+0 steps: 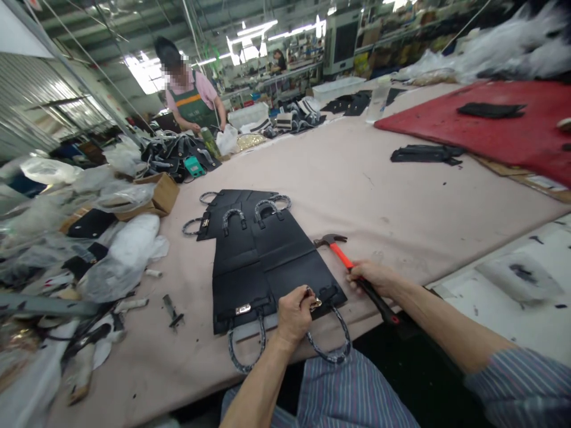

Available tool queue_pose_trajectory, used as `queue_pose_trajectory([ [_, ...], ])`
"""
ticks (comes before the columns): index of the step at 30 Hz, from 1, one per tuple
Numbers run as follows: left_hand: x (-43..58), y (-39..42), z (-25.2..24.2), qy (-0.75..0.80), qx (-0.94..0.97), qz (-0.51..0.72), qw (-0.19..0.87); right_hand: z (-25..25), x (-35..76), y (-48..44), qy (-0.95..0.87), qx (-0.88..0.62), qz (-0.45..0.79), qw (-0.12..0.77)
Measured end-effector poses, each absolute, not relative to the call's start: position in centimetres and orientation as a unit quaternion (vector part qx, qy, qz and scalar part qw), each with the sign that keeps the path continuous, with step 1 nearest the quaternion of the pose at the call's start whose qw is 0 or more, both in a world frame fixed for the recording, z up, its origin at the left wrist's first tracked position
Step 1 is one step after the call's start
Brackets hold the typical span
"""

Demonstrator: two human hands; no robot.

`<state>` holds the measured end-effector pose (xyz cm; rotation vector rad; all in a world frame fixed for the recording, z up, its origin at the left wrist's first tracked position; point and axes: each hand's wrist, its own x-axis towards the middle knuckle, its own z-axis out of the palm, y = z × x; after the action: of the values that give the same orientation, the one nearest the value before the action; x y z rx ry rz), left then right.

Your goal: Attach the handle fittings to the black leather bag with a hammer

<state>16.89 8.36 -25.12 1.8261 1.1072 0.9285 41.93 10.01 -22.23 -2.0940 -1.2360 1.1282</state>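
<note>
Hammer [345, 259] gripped in right hand [373, 278], left hand [294, 314] pinching clasp [314, 303] on bag panel [289, 261].

Fluorescent strip lights [259, 28] glare beneath a factory ceiling; a long pink worktop [357, 178] stretches far beyond the fingers [301, 298], a corrugated metal wall [40, 101] off to their left.

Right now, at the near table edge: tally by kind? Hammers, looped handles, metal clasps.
hammer: 1, gripped in the right hand
looped handle: 2, both hanging over the edge
metal clasp: 2, one pinched by the left hand
Total: 5
</note>
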Motion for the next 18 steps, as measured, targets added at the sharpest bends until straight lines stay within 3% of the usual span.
queue_pose_trajectory([
  [6,16.8,8.4,-25.5,0.426,0.726,0.379,0.385,-17.1,39.9,7.0,-0.431,-0.748,0.415,0.285],
  [10,16.8,8.2,-26.1,0.423,0.736,0.379,0.368,-13.8,40.6,2.9,-0.630,-0.681,0.168,0.333],
  [14,16.6,8.3,-26.6,0.430,0.744,0.375,0.348,-13.2,40.4,0.2,-0.783,-0.574,-0.030,0.236],
  [16,16.6,8.3,-26.6,0.431,0.747,0.373,0.341,-12.6,40.0,-0.2,-0.806,-0.558,-0.060,0.189],
  [18,16.6,8.3,-26.6,0.428,0.749,0.370,0.344,-11.2,39.5,-0.3,-0.799,-0.565,-0.062,0.198],
])
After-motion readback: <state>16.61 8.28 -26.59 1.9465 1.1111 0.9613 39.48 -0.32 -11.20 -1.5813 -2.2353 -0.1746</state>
